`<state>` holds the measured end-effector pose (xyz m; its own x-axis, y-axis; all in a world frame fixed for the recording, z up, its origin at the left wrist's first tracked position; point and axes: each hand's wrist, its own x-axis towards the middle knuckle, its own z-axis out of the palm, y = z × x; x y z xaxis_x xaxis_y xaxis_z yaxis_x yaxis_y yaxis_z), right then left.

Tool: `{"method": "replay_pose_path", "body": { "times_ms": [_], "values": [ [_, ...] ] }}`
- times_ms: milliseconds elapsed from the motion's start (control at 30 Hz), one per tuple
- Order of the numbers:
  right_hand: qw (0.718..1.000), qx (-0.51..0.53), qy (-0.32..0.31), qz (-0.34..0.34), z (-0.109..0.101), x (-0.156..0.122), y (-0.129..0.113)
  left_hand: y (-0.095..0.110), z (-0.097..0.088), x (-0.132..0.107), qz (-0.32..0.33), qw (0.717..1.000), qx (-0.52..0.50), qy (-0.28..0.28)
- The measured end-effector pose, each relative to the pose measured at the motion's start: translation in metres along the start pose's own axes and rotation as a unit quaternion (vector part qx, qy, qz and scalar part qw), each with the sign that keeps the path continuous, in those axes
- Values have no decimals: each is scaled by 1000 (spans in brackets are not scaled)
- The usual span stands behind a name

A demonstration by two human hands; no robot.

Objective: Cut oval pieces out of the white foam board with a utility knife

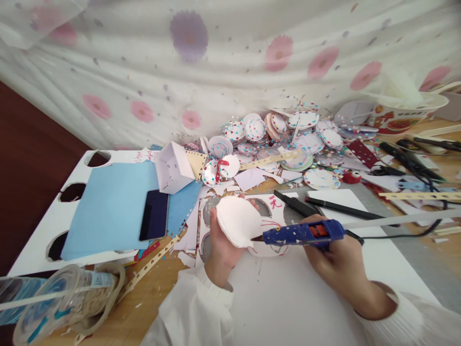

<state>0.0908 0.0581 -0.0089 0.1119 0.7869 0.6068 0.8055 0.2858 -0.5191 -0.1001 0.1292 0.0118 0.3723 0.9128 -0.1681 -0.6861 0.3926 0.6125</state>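
Observation:
My left hand (221,250) is closed on a white paper disc (237,221), held upright above a white sheet (288,298). My right hand (336,262) grips a blue glue gun (306,233) spattered with white. The gun lies level and its nozzle touches the disc's lower right edge. A clear glue stick (396,220) juts out of the gun's back to the right. Beneath the disc lies a white card with cut-out circles and red marks (268,209).
A heap of dotted paper discs (288,139) lies at the back. A dark phone (154,221) rests on blue paper (108,206). There are black pens (334,205), a white box (173,168), a bowl (403,115), cables at right and clear tape rolls (65,298) at front left.

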Motion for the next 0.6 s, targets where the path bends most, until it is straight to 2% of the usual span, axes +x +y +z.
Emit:
{"method": "replay_pose_path", "body": {
  "times_ms": [267, 433, 600],
  "values": [
    [999, -41, 7, -9, 0, 0, 2, 0, 0, 2, -17, 999, -1, 36],
    [998, -66, 22, 2, 0, -1, 2, 1, 5, 3, 15, 997, -13, 78],
    [996, -82, 29, -3, -1, 2, 1, 0, 6, 2, 25, 997, -2, 78]
  ]
}}
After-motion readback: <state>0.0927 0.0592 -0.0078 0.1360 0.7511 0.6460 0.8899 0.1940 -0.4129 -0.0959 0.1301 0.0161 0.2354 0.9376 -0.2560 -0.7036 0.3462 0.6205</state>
